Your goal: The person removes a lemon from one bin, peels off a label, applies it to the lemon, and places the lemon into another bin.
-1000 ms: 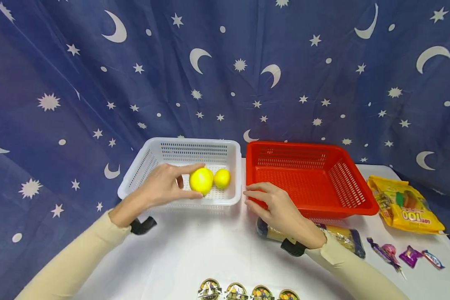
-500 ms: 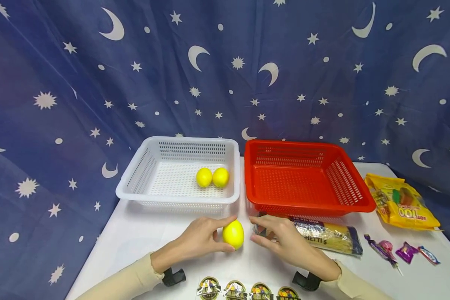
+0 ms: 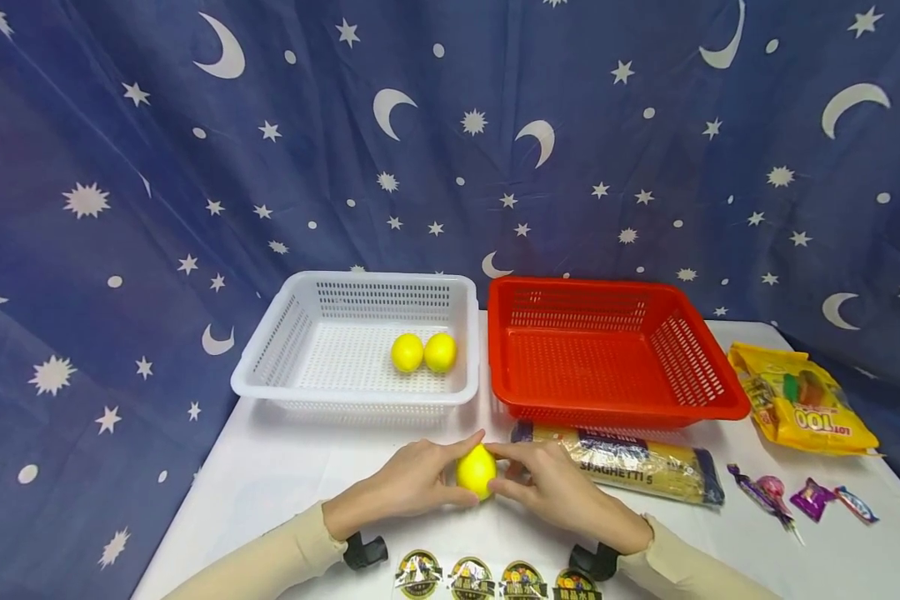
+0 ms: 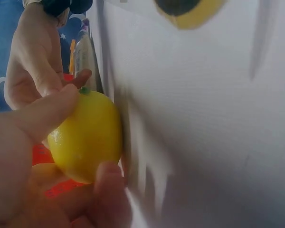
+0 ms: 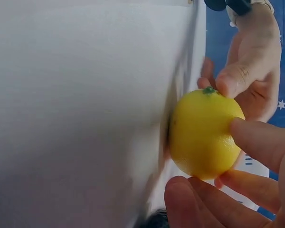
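Between my two hands, close over the white table, is a yellow lemon (image 3: 476, 473) with a small green stem end. My left hand (image 3: 414, 479) holds it from the left, thumb on one side and fingers curled on the other. From the right, my right hand (image 3: 558, 485) grips the same lemon; the right wrist view shows its thumb on the lemon (image 5: 204, 135) and fingers right at its lower side. Two more lemons (image 3: 423, 353) lie side by side in the right part of the white basket (image 3: 352, 398).
A red basket (image 3: 615, 412) stands right of the white one. In front of it lies a spaghetti packet (image 3: 637, 468). Farther right are a yellow candy bag (image 3: 810, 408), a lollipop (image 3: 771, 487) and small wrapped sweets (image 3: 813, 498). Round stickers (image 3: 471, 577) line the front.
My left hand has carried the lemon from over the white basket down to the table's middle. My right hand has come down and taken hold of the lemon's right side.
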`<state>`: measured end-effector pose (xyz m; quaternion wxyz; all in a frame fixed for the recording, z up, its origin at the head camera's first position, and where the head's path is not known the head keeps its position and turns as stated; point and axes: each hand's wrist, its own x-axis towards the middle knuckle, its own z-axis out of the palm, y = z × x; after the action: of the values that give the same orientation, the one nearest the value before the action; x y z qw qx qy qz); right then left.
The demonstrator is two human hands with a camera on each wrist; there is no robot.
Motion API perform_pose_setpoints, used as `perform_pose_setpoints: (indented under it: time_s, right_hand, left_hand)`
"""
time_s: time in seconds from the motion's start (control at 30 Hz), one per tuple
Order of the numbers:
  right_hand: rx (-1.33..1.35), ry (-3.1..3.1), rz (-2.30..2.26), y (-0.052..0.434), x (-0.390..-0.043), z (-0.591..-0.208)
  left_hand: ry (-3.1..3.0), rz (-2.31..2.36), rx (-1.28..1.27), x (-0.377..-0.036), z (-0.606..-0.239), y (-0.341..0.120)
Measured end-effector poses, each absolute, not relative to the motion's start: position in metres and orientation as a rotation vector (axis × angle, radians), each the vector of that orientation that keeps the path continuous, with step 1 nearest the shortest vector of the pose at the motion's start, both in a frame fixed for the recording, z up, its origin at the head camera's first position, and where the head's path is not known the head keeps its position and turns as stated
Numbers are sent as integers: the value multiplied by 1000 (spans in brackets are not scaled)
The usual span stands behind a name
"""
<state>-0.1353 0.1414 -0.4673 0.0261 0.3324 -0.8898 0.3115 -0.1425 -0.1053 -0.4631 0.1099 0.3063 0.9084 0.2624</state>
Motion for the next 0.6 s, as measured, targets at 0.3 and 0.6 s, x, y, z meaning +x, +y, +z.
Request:
perform_pose_setpoints:
  time_s: [0.3, 0.6]
  right_hand:
    - [1021, -2763, 1039, 172, -107, -447]
    - [1082, -3272, 953, 194, -69, -457]
  left_hand:
    - [2729, 757, 668, -110, -454, -135]
    - [2724, 609, 747, -63, -459, -157]
